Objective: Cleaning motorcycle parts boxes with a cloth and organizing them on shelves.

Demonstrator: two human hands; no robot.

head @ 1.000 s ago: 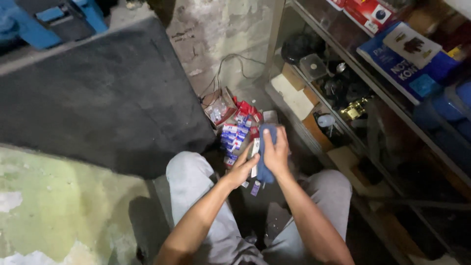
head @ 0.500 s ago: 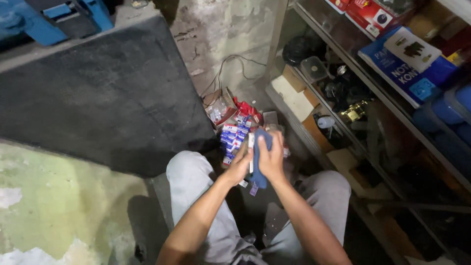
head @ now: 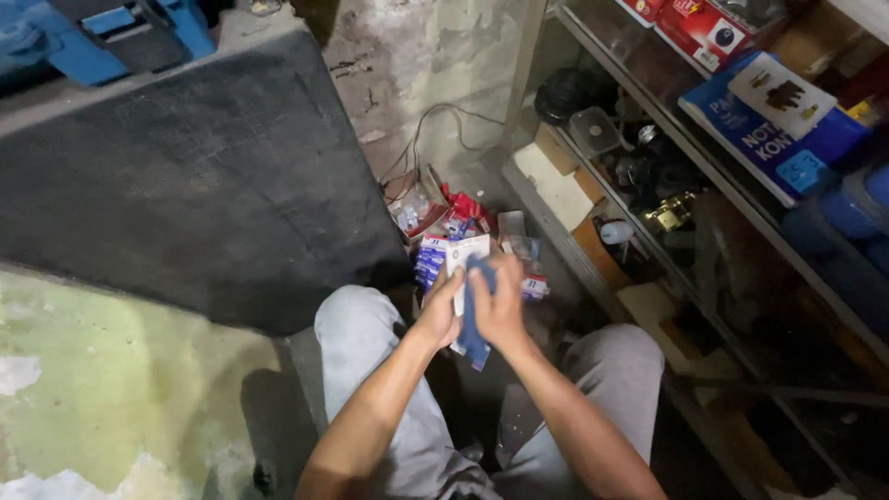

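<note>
My left hand (head: pixel 439 313) holds a small white box (head: pixel 468 252) from its left side, between my knees. My right hand (head: pixel 503 310) presses a blue cloth (head: pixel 474 324) against the box's front face; the cloth's tail hangs down below my hands. Both hands are close together over the floor. Just beyond them lies a pile of small red, blue and white packets (head: pixel 444 230).
A dark grey mat-covered slab (head: pixel 185 176) fills the left. A shelf unit (head: pixel 704 185) on the right holds boxes, dark parts and a brass fitting (head: pixel 669 213). Loose wires (head: pixel 435 130) hang on the wall ahead. Green stained floor (head: pixel 111 389) lies lower left.
My right hand has slid down and a little left over the box with the cloth, showing more of the box's white top. My left hand keeps its hold.
</note>
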